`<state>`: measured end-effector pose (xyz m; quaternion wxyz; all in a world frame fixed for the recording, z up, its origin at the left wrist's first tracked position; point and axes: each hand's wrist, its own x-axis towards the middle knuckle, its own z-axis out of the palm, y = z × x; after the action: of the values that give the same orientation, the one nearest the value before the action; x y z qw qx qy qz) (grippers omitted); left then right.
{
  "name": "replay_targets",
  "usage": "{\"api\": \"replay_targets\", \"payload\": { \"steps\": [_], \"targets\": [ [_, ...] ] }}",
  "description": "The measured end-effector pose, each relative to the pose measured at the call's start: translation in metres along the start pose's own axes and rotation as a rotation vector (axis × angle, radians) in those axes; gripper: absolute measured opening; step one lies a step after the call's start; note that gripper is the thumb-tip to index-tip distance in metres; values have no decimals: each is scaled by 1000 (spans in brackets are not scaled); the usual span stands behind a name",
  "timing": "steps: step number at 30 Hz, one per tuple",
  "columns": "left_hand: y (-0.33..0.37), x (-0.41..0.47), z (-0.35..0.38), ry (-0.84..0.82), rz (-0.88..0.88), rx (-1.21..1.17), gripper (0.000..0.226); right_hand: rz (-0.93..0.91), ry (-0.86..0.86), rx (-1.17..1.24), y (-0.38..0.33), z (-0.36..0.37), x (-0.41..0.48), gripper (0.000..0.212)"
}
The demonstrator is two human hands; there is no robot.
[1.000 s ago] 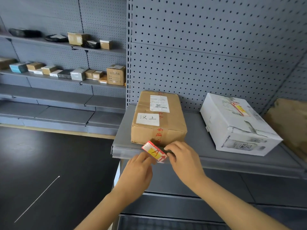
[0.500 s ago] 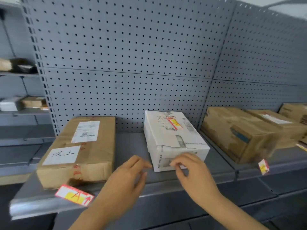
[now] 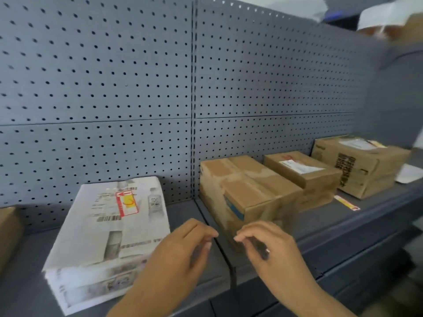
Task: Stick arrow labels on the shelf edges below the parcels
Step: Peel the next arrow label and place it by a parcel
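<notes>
A white parcel [image 3: 107, 229] lies on the grey shelf [image 3: 343, 216] at the lower left, with a red and yellow arrow label [image 3: 127, 203] on its top. To its right stand three brown parcels: a near one [image 3: 247, 193], a middle one [image 3: 302, 172] and a far one [image 3: 359, 161]. A red and yellow label [image 3: 346, 203] lies on the shelf in front of the middle parcel. My left hand [image 3: 180, 257] and my right hand [image 3: 267, 245] hover in front of the shelf between the white and near brown parcels. Both hold nothing, fingers loosely curled and apart.
A grey pegboard wall [image 3: 137, 88] backs the shelf. Another brown parcel's corner [image 3: 9, 229] shows at the far left edge. A vertical divider [image 3: 232, 274] splits the shelf front between my hands. Blurred white shapes [image 3: 384, 17] sit at the top right.
The view has swung right along the shelf. The first brown parcel and the label stuck below it have left the view. Both hands let go of the label and moved right, empty.
</notes>
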<state>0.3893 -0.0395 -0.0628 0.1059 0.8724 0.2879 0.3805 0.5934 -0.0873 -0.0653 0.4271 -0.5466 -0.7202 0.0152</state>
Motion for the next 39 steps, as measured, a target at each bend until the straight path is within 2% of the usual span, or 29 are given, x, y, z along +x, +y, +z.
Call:
{"api": "replay_targets", "payload": {
  "steps": [8,15,18,20,22,23,26,30,35,39],
  "targets": [
    [2,39,61,-78,28,-15,25,139,60,29,79,-36,-9,27],
    [15,66,105,-35,-101,33,17,227,-161,-5,163,-45,-1,33],
    [25,77,125,2,-187,74,17,209,-333,38,189,-45,4,40],
    [30,81,131,33,-225,134,20,169,-418,57,200,-38,4,35],
    [37,82,135,54,-273,164,17,111,-449,67,206,-32,2,19],
    [41,81,137,58,-290,168,15,74,-452,59,207,-30,0,12],
    [48,77,144,53,-315,165,15,-48,-433,24,207,-26,-1,10],
    [49,71,146,49,-357,175,16,-75,-441,36,208,-24,0,6],
    [52,59,142,97,-395,181,14,-58,-362,147,211,-29,7,15],
    [51,37,127,105,-420,230,19,-99,-298,276,187,-32,12,22]
  ]
}}
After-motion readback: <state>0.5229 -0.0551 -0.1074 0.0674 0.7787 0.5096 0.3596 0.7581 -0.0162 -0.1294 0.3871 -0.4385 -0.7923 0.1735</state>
